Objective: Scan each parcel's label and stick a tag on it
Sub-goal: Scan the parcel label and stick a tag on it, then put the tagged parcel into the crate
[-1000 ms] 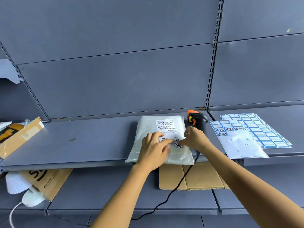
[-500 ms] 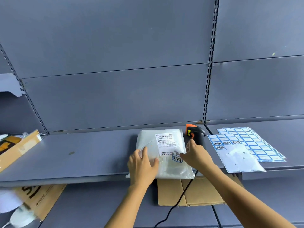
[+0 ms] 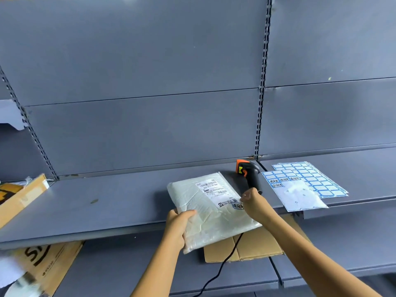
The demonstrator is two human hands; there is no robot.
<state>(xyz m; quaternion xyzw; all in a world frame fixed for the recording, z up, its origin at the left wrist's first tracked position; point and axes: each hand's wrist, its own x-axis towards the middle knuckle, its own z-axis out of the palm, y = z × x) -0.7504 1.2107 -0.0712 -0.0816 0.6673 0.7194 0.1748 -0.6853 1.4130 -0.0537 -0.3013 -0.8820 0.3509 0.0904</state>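
The white plastic mailer parcel (image 3: 205, 213) lies flat on the grey metal shelf (image 3: 107, 206), directly in front of both hands. Its long axis runs from far-left to near-right, and its near end overhangs the shelf's front edge. The left hand (image 3: 177, 224) grips the near-left edge with the thumb on top, which looks like the surer hold for lifting the parcel away. The right hand (image 3: 251, 202) sits at the parcel's right edge beside the blue-bordered tag (image 3: 237, 205), stuck just below the white shipping label (image 3: 216, 191) — its fingers are hidden, so I cannot tell whether they grasp anything. The black-and-orange handheld scanner (image 3: 249, 174) lies just beyond that hand.
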